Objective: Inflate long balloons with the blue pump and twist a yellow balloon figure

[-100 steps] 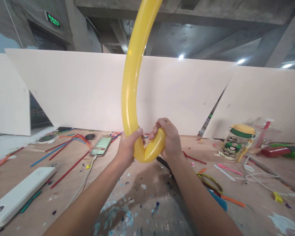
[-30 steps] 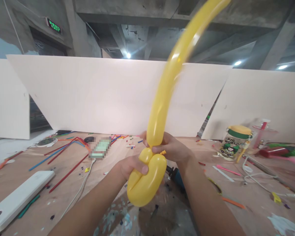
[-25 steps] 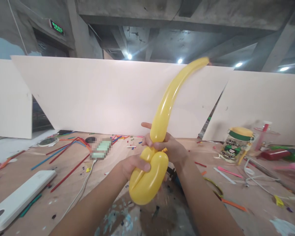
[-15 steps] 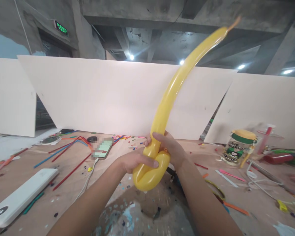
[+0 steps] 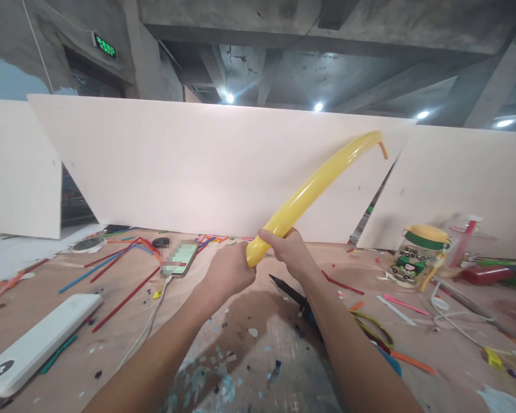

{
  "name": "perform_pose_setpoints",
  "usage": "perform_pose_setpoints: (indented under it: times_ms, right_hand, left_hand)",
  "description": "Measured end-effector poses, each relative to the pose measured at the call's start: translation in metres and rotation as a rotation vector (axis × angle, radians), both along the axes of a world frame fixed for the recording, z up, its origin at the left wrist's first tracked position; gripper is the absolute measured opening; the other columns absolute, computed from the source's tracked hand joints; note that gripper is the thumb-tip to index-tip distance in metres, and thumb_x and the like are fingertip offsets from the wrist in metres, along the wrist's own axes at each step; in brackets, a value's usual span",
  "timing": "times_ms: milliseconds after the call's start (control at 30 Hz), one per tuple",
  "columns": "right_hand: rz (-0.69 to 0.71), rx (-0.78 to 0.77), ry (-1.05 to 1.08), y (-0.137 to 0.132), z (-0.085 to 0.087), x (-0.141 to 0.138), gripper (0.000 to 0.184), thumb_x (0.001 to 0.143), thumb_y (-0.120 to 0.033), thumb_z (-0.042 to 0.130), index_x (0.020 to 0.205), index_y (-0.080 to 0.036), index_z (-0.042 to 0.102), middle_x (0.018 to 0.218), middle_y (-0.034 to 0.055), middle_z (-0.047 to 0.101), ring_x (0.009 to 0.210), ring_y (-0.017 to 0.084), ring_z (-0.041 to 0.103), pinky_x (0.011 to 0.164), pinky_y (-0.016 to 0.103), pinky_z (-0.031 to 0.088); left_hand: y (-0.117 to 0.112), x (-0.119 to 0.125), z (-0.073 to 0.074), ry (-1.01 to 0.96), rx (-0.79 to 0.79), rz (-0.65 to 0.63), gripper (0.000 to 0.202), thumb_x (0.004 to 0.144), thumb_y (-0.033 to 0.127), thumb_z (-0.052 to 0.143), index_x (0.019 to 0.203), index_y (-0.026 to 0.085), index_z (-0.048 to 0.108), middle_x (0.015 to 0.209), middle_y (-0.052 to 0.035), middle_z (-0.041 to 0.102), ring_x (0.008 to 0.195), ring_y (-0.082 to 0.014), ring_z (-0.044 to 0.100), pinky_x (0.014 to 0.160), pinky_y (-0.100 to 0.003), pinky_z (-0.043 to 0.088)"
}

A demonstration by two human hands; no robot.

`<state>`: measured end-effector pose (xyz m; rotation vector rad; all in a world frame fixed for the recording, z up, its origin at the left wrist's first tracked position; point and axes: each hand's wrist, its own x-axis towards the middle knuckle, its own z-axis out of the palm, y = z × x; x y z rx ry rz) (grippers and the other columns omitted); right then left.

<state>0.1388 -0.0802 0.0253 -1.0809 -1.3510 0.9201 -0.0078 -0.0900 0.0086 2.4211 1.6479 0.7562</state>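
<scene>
A long yellow modelling balloon [image 5: 313, 192] slants up and to the right from my hands, its thin uninflated orange tail drooping at the far end. My left hand [image 5: 232, 267] is closed round its lower end, and whatever lies inside that fist is hidden. Just to the right, my right hand [image 5: 290, 246] grips the balloon with the thumb on top. Below the right hand, a black pointed nozzle of a balloon pump [image 5: 289, 289] lies on the table, partly covered by my right forearm.
Uninflated balloons [image 5: 126, 298] lie scattered on the left beside a phone [image 5: 183, 258] with a cable. A white power bank [image 5: 43, 341] lies nearer. At right stands a yellow-lidded clear jar [image 5: 417, 258]. White boards [image 5: 198, 166] stand along the back.
The balloon has tilted down to the right and its tail now droops. The folded loop at its lower end is out of sight, and my left hand has closed into a fist there.
</scene>
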Motion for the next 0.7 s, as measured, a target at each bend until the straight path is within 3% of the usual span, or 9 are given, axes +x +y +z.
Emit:
perform_pose_setpoints:
  times_ms: [233, 367, 500, 600, 700]
  right_hand:
    - [0.359, 0.029, 0.050, -0.009, 0.008, 0.019, 0.020, 0.069, -0.029, 0.069, 0.081, -0.015, 0.063, 0.074, 0.0009, 0.059, 0.064, 0.012, 0.050, 0.059, 0.026, 0.038]
    - [0.515, -0.018, 0.046, -0.013, 0.011, 0.028, 0.025, 0.065, -0.024, 0.074, 0.087, -0.015, 0.065, 0.079, 0.0014, 0.062, 0.072, 0.014, 0.055, 0.065, 0.027, 0.041]
    - [0.572, -0.096, 0.103, -0.015, 0.013, 0.028, 0.038, 0.062, -0.021, 0.076, 0.098, -0.017, 0.064, 0.081, 0.0001, 0.062, 0.072, 0.014, 0.057, 0.066, 0.027, 0.042]
    - [0.558, -0.037, 0.081, -0.016, 0.015, 0.027, 0.043, 0.064, -0.023, 0.075, 0.105, -0.019, 0.060, 0.085, 0.0003, 0.061, 0.074, 0.013, 0.056, 0.067, 0.026, 0.043]
    - [0.419, 0.075, -0.081, -0.013, 0.013, 0.023, 0.033, 0.070, -0.030, 0.071, 0.098, -0.018, 0.059, 0.085, 0.0011, 0.059, 0.074, 0.014, 0.054, 0.064, 0.025, 0.043]
  left_hand:
    - [-0.008, -0.012, 0.021, -0.325, -0.375, -0.364, 0.021, 0.068, 0.030, 0.062, 0.085, 0.018, 0.062, 0.081, -0.0007, 0.064, 0.073, -0.0194, 0.059, 0.061, -0.026, 0.041]
    - [-0.007, -0.014, 0.019, -0.492, -0.639, -0.603, 0.027, 0.067, 0.027, 0.067, 0.091, 0.018, 0.063, 0.085, -0.0001, 0.062, 0.077, -0.0176, 0.057, 0.068, -0.027, 0.044]
    - [-0.005, -0.011, 0.012, -0.652, -0.851, -0.762, 0.042, 0.065, 0.027, 0.070, 0.106, 0.020, 0.059, 0.088, 0.0001, 0.061, 0.076, -0.0165, 0.057, 0.067, -0.028, 0.047]
    - [-0.006, -0.011, 0.012, -0.586, -0.753, -0.699, 0.040, 0.067, 0.030, 0.068, 0.105, 0.021, 0.059, 0.087, 0.0000, 0.062, 0.077, -0.0176, 0.058, 0.068, -0.028, 0.046]
    - [-0.007, -0.010, 0.014, -0.350, -0.451, -0.438, 0.022, 0.069, 0.032, 0.065, 0.087, 0.020, 0.063, 0.083, -0.0006, 0.064, 0.075, -0.0195, 0.059, 0.064, -0.028, 0.042]
